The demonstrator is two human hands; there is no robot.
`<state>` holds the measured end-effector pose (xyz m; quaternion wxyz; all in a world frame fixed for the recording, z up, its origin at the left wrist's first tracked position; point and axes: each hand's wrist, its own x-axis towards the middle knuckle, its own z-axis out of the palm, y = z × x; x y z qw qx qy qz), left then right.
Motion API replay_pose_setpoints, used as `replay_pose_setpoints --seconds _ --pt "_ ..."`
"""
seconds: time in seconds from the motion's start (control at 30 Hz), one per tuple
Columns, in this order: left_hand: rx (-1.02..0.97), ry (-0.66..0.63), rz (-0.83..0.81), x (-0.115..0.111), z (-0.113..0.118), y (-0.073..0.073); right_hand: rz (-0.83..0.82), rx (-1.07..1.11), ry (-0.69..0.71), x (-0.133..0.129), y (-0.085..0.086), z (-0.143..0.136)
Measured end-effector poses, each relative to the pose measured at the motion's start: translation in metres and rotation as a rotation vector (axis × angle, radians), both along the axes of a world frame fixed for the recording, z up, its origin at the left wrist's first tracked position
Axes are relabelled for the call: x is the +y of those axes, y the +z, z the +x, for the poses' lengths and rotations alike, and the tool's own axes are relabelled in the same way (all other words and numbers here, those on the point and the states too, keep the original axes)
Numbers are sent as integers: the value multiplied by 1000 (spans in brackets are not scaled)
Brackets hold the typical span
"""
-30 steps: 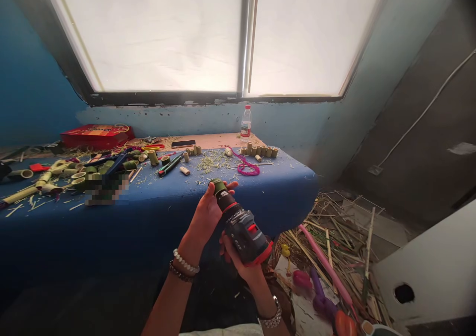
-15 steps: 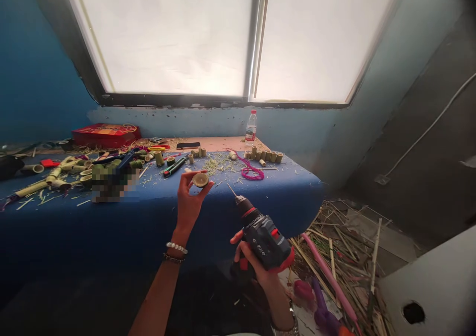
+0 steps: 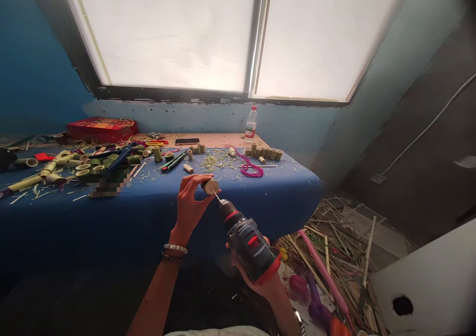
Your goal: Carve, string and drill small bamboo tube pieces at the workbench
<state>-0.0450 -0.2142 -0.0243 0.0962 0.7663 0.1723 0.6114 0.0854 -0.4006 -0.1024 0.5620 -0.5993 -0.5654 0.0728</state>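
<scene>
Between the thumb and fingers of my left hand (image 3: 191, 199) is a short round bamboo piece (image 3: 211, 187), its flat end turned toward the drill. My right hand (image 3: 256, 279) grips a cordless drill (image 3: 248, 244), dark grey with red parts. The tip of its thin bit (image 3: 215, 194) meets the flat end of the bamboo piece; how deep it sits I cannot tell. Both hands are in front of the blue-covered table (image 3: 290, 197). Much of my right hand is hidden behind the drill body.
Cut bamboo tubes (image 3: 262, 152), magenta cord (image 3: 252, 170), green-handled pliers (image 3: 173, 162) and shavings lie on the table. A water bottle (image 3: 251, 124), a phone (image 3: 187, 141) and a red box (image 3: 102, 129) are at the back. Bamboo strips (image 3: 334, 247) litter the floor at right.
The drill has moved left and its bit has come up to the bamboo piece. My left hand has shifted slightly and turned the piece's face toward the bit.
</scene>
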Motion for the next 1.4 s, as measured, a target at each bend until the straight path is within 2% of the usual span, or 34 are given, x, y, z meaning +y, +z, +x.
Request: replay_pose_setpoints --seconds 0.3,0.5,0.8,1.1,1.4 --pt "20 11 -83 0 -5 -4 -49 136 62 -2 8 -6" --pt "53 -10 -5 1 -6 -5 -55 218 65 -3 13 -10" --pt "139 15 34 2 -6 -4 -86 266 103 4 4 -7" --pt "193 -3 45 -2 -1 -2 -82 215 102 -5 -4 7" --pt "260 -39 86 -7 0 -1 -137 231 139 -4 -7 4"
